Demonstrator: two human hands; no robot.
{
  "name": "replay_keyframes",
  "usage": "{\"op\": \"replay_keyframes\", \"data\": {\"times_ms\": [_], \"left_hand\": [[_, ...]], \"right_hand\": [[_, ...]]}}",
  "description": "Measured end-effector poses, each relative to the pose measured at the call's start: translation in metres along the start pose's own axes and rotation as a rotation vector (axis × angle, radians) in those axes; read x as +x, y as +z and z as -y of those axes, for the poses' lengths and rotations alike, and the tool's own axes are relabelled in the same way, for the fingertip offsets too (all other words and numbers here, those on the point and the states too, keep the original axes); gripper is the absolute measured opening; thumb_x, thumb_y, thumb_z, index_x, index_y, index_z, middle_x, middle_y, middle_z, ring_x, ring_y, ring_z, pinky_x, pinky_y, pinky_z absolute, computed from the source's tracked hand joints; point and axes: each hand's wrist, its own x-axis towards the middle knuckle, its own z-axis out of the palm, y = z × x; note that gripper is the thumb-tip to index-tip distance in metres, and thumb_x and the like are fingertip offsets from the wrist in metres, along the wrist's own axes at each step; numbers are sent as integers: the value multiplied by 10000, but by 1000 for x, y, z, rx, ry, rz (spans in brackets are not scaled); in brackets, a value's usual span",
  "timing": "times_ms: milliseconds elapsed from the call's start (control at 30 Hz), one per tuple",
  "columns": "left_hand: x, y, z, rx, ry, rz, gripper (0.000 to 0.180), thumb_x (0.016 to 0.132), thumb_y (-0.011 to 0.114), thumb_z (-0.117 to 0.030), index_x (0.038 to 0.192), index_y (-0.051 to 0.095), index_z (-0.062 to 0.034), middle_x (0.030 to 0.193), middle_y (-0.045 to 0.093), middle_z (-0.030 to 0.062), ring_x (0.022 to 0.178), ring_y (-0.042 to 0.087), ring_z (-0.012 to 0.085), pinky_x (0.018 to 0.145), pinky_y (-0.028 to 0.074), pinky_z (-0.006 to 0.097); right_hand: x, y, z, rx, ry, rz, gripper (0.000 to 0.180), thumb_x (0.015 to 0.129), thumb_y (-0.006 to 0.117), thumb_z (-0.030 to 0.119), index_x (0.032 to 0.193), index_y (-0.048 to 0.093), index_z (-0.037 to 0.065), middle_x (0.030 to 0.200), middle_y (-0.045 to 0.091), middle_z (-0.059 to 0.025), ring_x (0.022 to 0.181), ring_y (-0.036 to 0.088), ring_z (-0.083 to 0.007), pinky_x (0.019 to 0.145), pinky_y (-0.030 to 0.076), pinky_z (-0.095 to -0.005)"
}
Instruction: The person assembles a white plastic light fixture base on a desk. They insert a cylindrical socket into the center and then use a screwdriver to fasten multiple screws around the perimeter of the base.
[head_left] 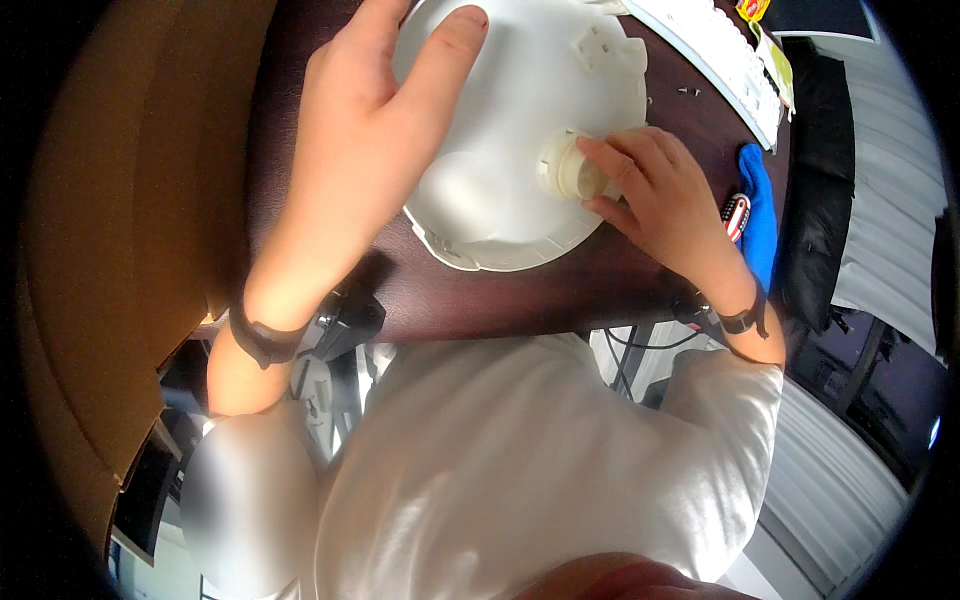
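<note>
On the dark table, the left hand lies flat, fingers spread, steadying the white plastic dome; the right hand pinches its round socket, probably light, stiff and slippery

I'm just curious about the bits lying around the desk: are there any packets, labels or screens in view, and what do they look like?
Small packet: top edge, right of the white keyboard; yellow and red, mostly cut off.
Oval label: on the blue cloth just right of the right hand; red, white and dark stripes.
Screens: none in view.
</note>
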Motion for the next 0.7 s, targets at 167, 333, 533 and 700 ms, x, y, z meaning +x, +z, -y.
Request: {"op": "replay_keyframes", "data": {"times_ms": [167, 333, 533, 700], "left_hand": [[0, -2, 1, -8, -12, 0, 307, 918, 479, -182, 1175, 530, -21, 1039, 586, 40, 951, 526, 81, 835, 403, 211], [3, 0, 3, -15, 73, -18, 286, 907, 490, -161, 1143, 528, -6, 1004, 597, 60, 925, 537, 96, 819, 410, 224], [5, -2, -1, 2, 86, -25, 228, 883, 505, -94, 1079, 527, 21, 926, 625, 93, 872, 563, 121, 782, 429, 251], [4, -2, -2, -8, 69, -25, 247, 887, 506, -116, 1099, 528, 9, 940, 619, 88, 880, 559, 116, 786, 426, 244]], "right_hand": [[1, 2, 6, 55, 86, 36, 496, 667, 717, 175, 1105, 531, 39, 834, 549, -85, 751, 549, -264, 642, 466, -324], [-1, 11, 7, 74, 70, -7, 435, 715, 691, 220, 1058, 506, 25, 791, 546, -84, 706, 554, -241, 580, 477, -331], [-2, 12, 13, 68, 143, 28, 455, 743, 678, 245, 1079, 471, 19, 801, 561, -94, 705, 576, -252, 580, 484, -336], [-7, 15, 15, 103, 187, -30, 458, 731, 704, 237, 1090, 494, 46, 801, 571, -124, 676, 574, -278, 591, 469, -340]]}}
